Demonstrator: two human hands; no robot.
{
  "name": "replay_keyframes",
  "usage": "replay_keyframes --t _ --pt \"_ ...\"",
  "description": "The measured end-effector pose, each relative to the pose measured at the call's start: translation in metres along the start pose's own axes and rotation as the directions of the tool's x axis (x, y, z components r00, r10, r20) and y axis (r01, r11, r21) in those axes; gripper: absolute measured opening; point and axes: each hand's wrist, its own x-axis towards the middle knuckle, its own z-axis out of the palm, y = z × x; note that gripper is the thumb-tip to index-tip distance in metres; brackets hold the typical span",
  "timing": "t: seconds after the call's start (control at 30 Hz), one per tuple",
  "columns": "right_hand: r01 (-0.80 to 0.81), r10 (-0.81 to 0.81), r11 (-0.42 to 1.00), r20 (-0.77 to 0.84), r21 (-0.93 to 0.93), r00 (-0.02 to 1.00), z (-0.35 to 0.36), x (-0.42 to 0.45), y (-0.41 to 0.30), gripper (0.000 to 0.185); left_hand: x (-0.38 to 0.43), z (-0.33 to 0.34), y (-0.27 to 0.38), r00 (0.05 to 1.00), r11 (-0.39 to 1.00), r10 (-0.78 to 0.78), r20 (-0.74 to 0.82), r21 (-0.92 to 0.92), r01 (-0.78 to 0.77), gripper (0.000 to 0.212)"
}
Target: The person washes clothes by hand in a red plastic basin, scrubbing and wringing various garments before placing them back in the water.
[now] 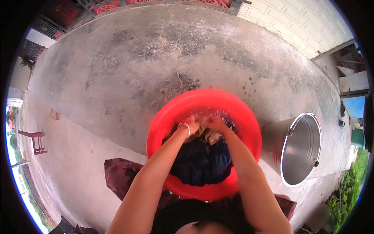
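Observation:
Both arms reach into a red plastic basin (172,105) on the concrete floor. My left hand (190,125), with a white bangle (186,127) at the wrist, grips a wet tan cloth (201,128). Close beside it, my right hand (216,125) holds the same cloth, part of which hangs below as a crumpled bunch. Splashing water blurs the fingertips of both hands. Dark navy fabric (201,163) lies heaped in the near part of the basin, under the forearms.
A metal bucket (302,152) with a raised handle stands to the right of the basin. Far left is a small dark-red wooden stool (36,142). A white tiled wall (295,23) and red-and-grey gates (108,7) border the concrete yard (117,73). Green plants (346,190) grow at lower right.

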Motion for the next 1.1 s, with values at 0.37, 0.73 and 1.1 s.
replay_keyframes --t 0.37,0.73,1.1 --pt "-0.090 -0.072 0.566 -0.158 -0.819 0.985 0.049 -0.137 -0.092 0.072 -0.085 0.011 0.000 0.976 0.913 0.203 -0.073 0.375 -0.161 0.042" --pt "-0.246 0.270 0.824 -0.027 -0.510 0.962 0.058 -0.067 -0.089 0.038 -0.020 0.026 -0.006 0.933 0.945 -0.311 -0.182 -0.163 0.283 0.050" --pt "-0.053 0.063 0.874 0.005 -0.482 0.998 -0.015 -0.036 -0.130 0.040 -0.005 0.004 -0.013 0.963 0.977 0.215 -0.161 0.038 -0.212 0.041"
